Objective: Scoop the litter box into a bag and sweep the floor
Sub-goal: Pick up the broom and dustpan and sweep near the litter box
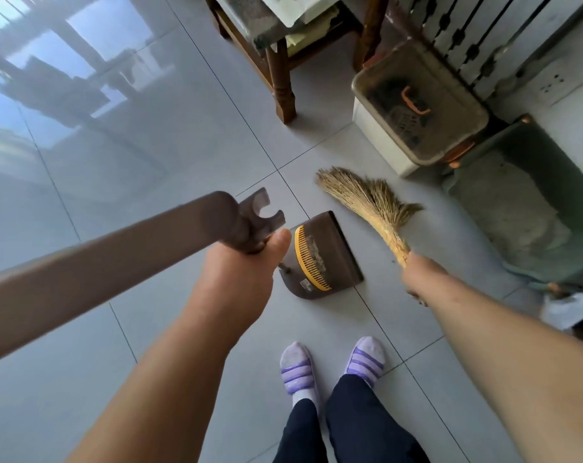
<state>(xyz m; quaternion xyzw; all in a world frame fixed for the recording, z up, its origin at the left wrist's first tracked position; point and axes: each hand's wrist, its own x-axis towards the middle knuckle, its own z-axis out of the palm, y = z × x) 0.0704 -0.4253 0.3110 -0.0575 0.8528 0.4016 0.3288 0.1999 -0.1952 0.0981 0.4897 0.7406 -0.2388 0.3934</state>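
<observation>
Straw broom (373, 202), bristles fanned low at the grey tile floor (149, 195), just right of the brown dustpan (340, 248); right hand (420, 275) grips its bound neck; left hand (243, 272) wraps the dustpan's long handle (99, 262). Lidded litter box (417, 105) far right; green tray (550, 168) beside it holds a pale grey layer.

A home — tiled floor (149, 195), wooden chair (280, 71), radiator (477, 38), litter box (417, 105).
</observation>
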